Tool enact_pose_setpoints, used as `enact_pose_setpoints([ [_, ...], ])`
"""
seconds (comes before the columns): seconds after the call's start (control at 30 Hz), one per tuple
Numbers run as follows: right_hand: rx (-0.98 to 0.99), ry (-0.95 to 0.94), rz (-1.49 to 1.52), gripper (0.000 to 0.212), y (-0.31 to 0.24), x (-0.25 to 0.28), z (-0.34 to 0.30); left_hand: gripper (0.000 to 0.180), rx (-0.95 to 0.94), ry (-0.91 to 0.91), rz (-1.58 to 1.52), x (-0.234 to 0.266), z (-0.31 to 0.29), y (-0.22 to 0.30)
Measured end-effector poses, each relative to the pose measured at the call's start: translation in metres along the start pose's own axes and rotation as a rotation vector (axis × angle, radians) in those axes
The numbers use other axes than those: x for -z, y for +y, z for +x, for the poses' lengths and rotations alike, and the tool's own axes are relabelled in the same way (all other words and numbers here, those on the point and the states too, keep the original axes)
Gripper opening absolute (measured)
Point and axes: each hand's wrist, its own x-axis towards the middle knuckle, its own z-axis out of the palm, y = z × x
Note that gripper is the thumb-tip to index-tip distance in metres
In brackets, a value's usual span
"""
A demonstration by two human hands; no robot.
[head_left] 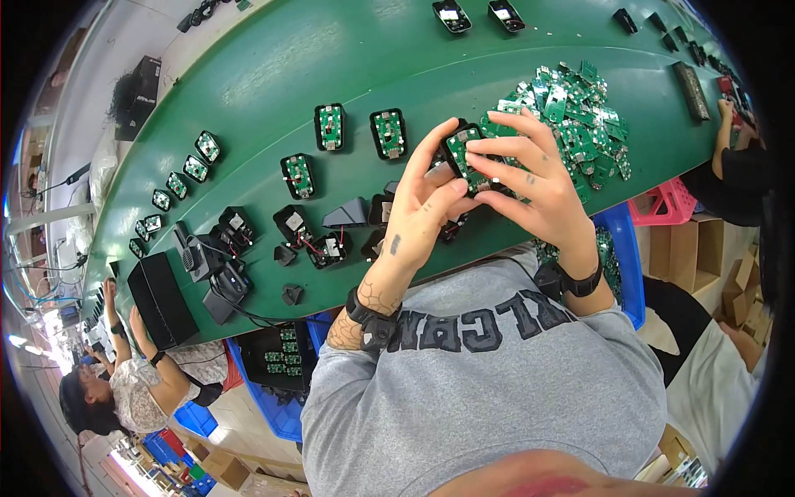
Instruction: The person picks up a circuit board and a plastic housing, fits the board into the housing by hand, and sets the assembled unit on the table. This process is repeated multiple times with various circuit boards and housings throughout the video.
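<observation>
Head view: person over a green belt (273, 74), both hands meeting above its near edge.
Left hand (426, 203): clasps a black case (460, 157) from below, thumb across it.
Right hand (530, 178): fingertips pinch a green circuit board (458, 150) seated in that case.
Pile: loose green boards (580, 108) just right of the hands (some touching the right hand's back).
Belt middle: two filled cases (358, 128) side by side.
Near edge, left: black parts with red wires (310, 236).
Left edge: row of small cases (178, 178).
</observation>
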Motion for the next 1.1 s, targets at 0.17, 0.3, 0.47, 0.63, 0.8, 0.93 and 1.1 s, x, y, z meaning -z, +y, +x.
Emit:
enact_pose_setpoints([
  [0.17, -0.018, -0.027, -0.033, 0.043, -0.004, 0.003, -0.001, 0.056, -0.001, 0.056, 0.143, -0.003, 0.003, -0.006],
  [0.3, -0.019, -0.040, 0.048, 0.042, 0.002, 0.002, -0.002, 0.056, -0.029, 0.068, 0.111, -0.005, 0.006, -0.008],
  [0.47, -0.083, -0.039, 0.238, 0.047, -0.001, 0.006, 0.000, 0.055, -0.066, 0.052, 0.115, -0.004, 0.006, -0.010],
  [0.63, -0.634, 0.374, 1.007, 0.047, -0.010, -0.017, -0.001, 0.054, -0.117, 0.032, 0.146, -0.007, 0.008, -0.007],
  [0.8, -0.691, 0.154, 1.032, 0.041, 0.000, -0.017, -0.006, 0.054, -0.136, 0.010, 0.182, -0.011, 0.009, -0.009],
  [0.93, -0.740, 0.206, 1.068, 0.039, -0.014, -0.024, -0.009, 0.055, -0.148, 0.071, 0.347, -0.004, 0.007, -0.014],
  [1.1, -0.681, 0.243, 0.971, 0.045, -0.008, -0.011, -0.009, 0.054, -0.239, -0.063, 0.480, -0.012, 0.020, 0.008],
])
